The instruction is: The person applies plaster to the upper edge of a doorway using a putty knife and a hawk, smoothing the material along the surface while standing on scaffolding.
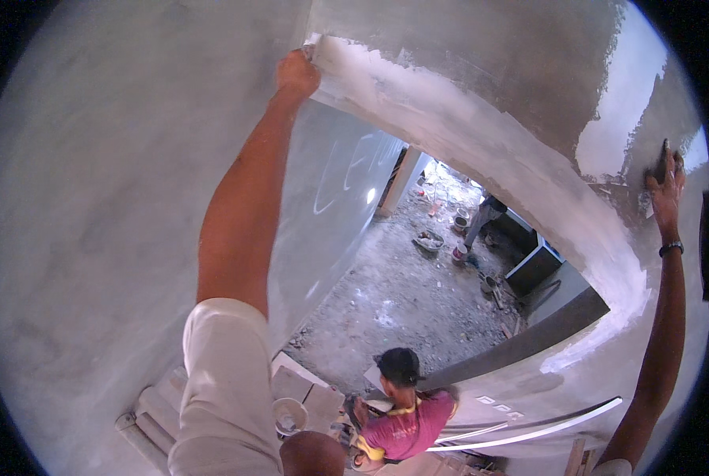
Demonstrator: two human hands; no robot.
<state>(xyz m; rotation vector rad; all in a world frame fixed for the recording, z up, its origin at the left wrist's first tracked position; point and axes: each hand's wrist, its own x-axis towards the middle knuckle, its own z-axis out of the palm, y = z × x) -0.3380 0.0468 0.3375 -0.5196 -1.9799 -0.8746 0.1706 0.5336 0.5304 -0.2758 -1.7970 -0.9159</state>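
My left arm reaches up to the inner corner above the opening. There my left hand (299,74) is closed round a putty knife (310,51), mostly hidden by the fingers, against the freshly coated lintel (386,83). White filler runs along this band. Far to the right, my right hand (667,189), with a dark wristband, grips a dark-handled trowel (658,166) against the grey wall. Its blade is hardly visible. White filler patches (620,103) lie left of the trowel and just beyond the hand.
Below, a person in a magenta shirt (411,428) and dark cap works beside a bucket (289,416). A long white strip (545,428) lies at lower right. Beyond the opening, another person (485,218) stands among buckets and a basin (428,241) on the rubble-strewn floor.
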